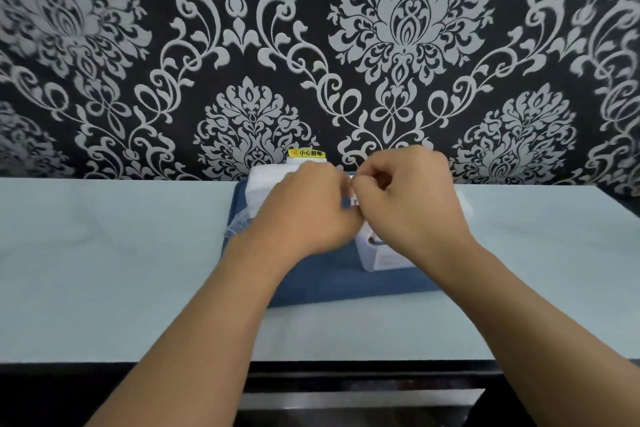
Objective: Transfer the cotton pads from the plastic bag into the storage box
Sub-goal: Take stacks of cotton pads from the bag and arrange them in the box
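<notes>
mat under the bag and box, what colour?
Dark blue. The mat lies on the pale table; head view, the only one, shows it.

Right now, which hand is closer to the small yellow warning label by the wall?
Left. The left hand sits just below and in front of the small yellow warning label; the right hand lies farther off to its right.

Pale blue-grey surface (104,253), plain all across. Along its far edge, a dark blue mat (346,281). On it, a clear plastic bag (242,218) showing white cotton pads (263,184), and a translucent white storage box (384,260). Behind, black wallpaper (311,45) with silver-grey damask scrolls; a small yellow label (307,153) with dark characters.
</notes>
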`<state>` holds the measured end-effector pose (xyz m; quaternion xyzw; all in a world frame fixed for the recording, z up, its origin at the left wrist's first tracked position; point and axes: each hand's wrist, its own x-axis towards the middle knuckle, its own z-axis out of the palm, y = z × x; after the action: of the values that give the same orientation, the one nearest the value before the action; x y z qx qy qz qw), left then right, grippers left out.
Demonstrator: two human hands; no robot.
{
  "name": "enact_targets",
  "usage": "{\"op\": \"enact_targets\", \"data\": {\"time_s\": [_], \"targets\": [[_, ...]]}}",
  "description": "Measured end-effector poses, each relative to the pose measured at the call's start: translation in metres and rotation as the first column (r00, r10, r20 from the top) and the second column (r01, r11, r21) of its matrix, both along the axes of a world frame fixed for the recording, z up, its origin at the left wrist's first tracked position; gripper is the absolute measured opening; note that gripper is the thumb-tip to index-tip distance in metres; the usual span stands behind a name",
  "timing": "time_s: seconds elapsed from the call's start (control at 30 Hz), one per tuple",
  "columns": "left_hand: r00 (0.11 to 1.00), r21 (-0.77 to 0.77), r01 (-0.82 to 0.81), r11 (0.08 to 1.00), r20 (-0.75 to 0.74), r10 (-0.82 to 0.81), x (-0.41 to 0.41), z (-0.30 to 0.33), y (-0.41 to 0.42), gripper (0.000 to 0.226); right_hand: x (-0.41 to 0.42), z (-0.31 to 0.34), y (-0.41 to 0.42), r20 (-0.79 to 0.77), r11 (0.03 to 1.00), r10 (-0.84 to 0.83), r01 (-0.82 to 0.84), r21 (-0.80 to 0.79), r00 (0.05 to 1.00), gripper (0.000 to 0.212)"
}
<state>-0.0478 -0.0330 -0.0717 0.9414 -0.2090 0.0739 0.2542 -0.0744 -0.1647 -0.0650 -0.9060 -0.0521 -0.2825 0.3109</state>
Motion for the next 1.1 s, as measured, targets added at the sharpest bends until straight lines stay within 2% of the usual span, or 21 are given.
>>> {"op": "enact_targets", "data": {"time_s": [0.07,0.13,0.2,0.27,0.3,0.37,0.43,0.5,0.7,0.8,0.87,0.93,1.0,1.03,1.1], "targets": [[0.99,-0.275,-0.051,0.96,0.116,0.085,-0.002,0.015,0.039,0.021,-0.006,0.002,0.019,-0.047,0.975,0.183,-0.175,0.138,0.982,0.018],[0.942,-0.446,-0.17,0.879,0.187,0.278,0.004,0.013,0.079,0.017,-0.005,-0.012,0.043,-0.246,0.918,0.39,-0.351,0.186,0.888,0.02],[0.929,-0.398,-0.3,0.867,0.084,0.36,0.014,-0.004,0.104,0.028,0.006,-0.036,0.062,-0.412,0.9,0.39,-0.436,-0.019,0.824,0.017],[0.938,-0.265,-0.344,0.901,-0.144,0.316,0.022,-0.028,0.111,0.051,0.02,-0.051,0.077,-0.475,0.885,0.256,-0.401,-0.235,0.842,0.01],[0.937,-0.209,-0.323,0.923,-0.208,0.281,0.025,-0.038,0.11,0.06,0.027,-0.056,0.081,-0.498,0.884,0.194,-0.371,-0.284,0.845,0.013],[0.954,-0.123,-0.27,0.955,-0.172,0.247,0.03,-0.054,0.103,0.061,0.039,-0.065,0.086,-0.504,0.881,0.11,-0.319,-0.349,0.857,0.02],[0.956,-0.076,-0.288,0.955,-0.085,0.281,0.034,-0.058,0.097,0.043,0.047,-0.073,0.09,-0.472,0.885,0.049,-0.258,-0.388,0.88,0.018],[0.947,-0.05,-0.321,0.946,-0.05,0.318,0.038,-0.058,0.091,0.035,0.05,-0.077,0.092,-0.447,0.891,0.019,-0.218,-0.399,0.894,0.016],[0.958,-0.08,-0.287,0.955,-0.053,0.283,0.028,-0.055,0.076,0.044,0.053,-0.066,0.082,-0.485,0.879,0.007,-0.236,-0.414,0.875,0.017],[0.961,-0.09,-0.266,0.96,-0.101,0.257,0.018,-0.046,0.075,0.054,0.044,-0.058,0.073,-0.434,0.89,0.094,-0.271,-0.366,0.896,0.017],[0.956,-0.137,-0.255,0.957,-0.186,0.228,0.017,-0.039,0.081,0.06,0.041,-0.054,0.064,-0.427,0.902,0.158,-0.306,-0.304,0.89,0.015],[0.944,-0.294,-0.269,0.917,-0.268,0.191,0.02,-0.032,0.09,0.054,0.044,-0.054,0.055,-0.456,0.914,0.253,-0.365,-0.175,0.853,0.019],[0.929,-0.448,-0.351,0.822,-0.276,0.246,0.032,-0.033,0.102,0.046,0.047,-0.056,0.044,-0.467,0.908,0.352,-0.416,-0.038,0.811,0.032],[0.913,-0.461,-0.395,0.795,-0.292,0.284,0.039,-0.038,0.107,0.046,0.047,-0.056,0.041,-0.484,0.901,0.382,-0.433,0.007,0.787,0.035],[0.879,-0.406,-0.442,0.8,-0.372,0.297,0.051,-0.051,0.113,0.039,0.046,-0.059,0.038,-0.461,0.886,0.425,-0.462,0.038,0.779,0.032]]}}
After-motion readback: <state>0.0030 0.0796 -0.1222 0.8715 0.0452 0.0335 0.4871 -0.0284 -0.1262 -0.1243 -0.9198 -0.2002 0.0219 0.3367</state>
